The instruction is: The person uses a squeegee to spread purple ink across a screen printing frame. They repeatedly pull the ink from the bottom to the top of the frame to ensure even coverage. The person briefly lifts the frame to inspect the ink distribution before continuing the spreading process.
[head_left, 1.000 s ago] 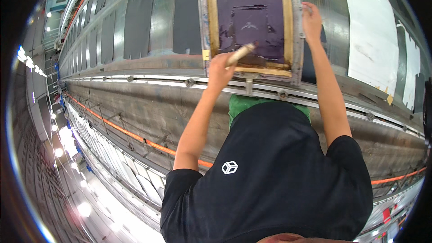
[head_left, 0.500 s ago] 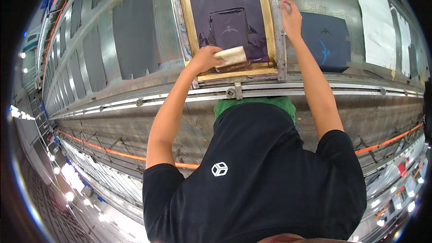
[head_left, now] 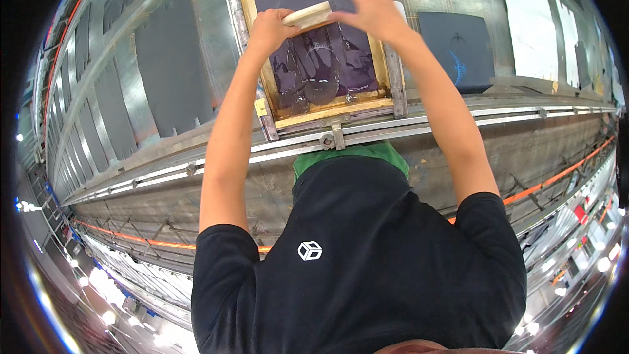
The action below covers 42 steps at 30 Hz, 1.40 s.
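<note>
My left hand [head_left: 268, 31] grips one end of a pale wooden-handled squeegee [head_left: 309, 16], held across the middle of a screen-printing frame [head_left: 333, 111]. Opposite it, my right hand [head_left: 375, 12] is open, its fingers spread and slightly blurred. The right thumb reaches close to the squeegee's other end; whether they touch I cannot tell. Below the squeegee, wet, glossy dark ink [head_left: 322, 82] lies in streaks and a rounded pool on the purple mesh. Yellowish tape or coating lines the frame's inner edges.
Right of the frame lies a dark fabric piece [head_left: 452, 46] with a blue printed motif, then a white sheet [head_left: 524, 23]. Dark fabric pieces [head_left: 173, 69] line the long table to the left. A metal rail [head_left: 262, 151] runs along its near edge.
The squeegee and my left hand have moved away from me, up the screen. My right hand has left the frame's right side and come over the mesh. Ink now lies nearer the bottom edge.
</note>
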Tool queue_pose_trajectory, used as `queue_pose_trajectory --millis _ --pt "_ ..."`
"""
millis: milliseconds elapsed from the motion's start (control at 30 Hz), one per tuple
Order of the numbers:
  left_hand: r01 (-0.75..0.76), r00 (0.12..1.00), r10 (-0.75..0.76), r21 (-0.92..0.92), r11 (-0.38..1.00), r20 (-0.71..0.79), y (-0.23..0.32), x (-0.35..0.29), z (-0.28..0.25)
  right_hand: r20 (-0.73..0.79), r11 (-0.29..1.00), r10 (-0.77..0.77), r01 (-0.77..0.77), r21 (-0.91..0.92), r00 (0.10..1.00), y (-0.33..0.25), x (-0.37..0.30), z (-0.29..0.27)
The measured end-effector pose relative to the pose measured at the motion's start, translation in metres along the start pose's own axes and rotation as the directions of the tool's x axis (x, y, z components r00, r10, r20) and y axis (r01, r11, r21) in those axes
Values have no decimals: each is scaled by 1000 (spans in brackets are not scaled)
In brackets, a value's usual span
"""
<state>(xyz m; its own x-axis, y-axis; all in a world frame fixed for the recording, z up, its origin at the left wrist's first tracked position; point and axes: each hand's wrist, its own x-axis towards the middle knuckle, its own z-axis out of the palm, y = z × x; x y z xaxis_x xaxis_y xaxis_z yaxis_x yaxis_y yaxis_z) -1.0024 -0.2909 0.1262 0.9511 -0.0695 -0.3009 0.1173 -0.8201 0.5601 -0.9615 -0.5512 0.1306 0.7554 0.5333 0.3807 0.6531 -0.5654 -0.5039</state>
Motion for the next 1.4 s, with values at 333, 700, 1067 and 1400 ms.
queue_pose_trajectory --millis 333,700,1067,1400 --pt "-333 855 388 209 919 -344 -7 -130 119 223 984 83 -115 135 971 -64 -139 42" --pt "-337 852 340 80 938 -399 -3 -31 52 217 985 107 -134 112 970 -10 -39 41" --pt "-392 834 405 113 913 -376 -7 -119 89 229 971 134 -174 162 964 -60 -124 30" --pt "-239 845 376 361 901 -379 -13 -67 84 196 968 153 -186 166 969 -21 -94 51"
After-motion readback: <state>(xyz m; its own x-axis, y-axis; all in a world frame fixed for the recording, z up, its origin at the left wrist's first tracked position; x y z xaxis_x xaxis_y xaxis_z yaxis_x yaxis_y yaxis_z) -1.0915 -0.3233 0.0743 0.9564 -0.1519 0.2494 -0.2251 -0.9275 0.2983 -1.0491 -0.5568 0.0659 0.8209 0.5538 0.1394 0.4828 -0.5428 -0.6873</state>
